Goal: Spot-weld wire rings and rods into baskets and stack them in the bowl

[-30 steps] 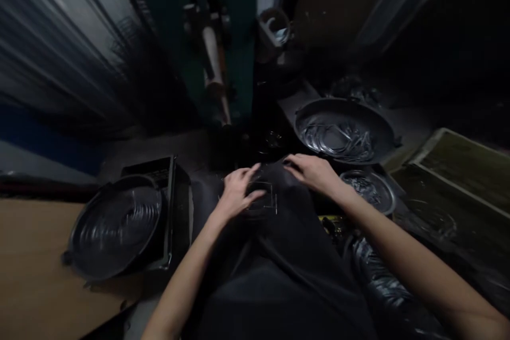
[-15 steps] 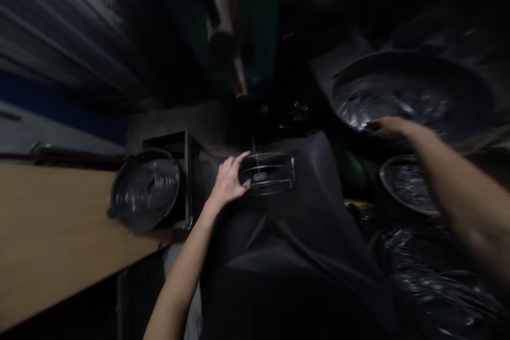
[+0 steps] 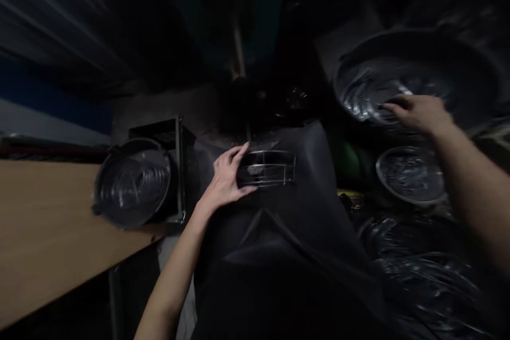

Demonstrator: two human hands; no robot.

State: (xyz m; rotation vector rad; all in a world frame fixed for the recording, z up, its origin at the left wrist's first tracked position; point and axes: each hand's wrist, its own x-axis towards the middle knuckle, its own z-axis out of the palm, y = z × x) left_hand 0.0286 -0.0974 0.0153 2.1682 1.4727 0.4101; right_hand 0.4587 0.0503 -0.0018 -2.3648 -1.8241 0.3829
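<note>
My left hand [image 3: 227,178] grips the left end of a small wire frame [image 3: 274,167], thumb on the near side and fingers on the far side. The frame has thin shiny bars and sits at the dark cloth over my lap. My right hand [image 3: 422,111] is over the near rim of a large dark basin [image 3: 454,90] holding shiny curved pieces. Its thumb and fingers are pinched together; what they hold, if anything, is too dark and blurred to name.
A smaller bowl [image 3: 410,199] of small shiny pieces stands below my right forearm, and bundles of shiny wire pieces [image 3: 430,281] lie nearer. To the left, a round tub [image 3: 99,180] of wire rings stands against a dark crate [image 3: 180,164], beside a wooden board [image 3: 51,244]. A vertical shaft [image 3: 238,42] stands ahead.
My right hand has moved slightly right and up over the basin, fingers now pinched. The left hand keeps its grip on the wire frame, which has turned slightly. The whole view has shifted a little.
</note>
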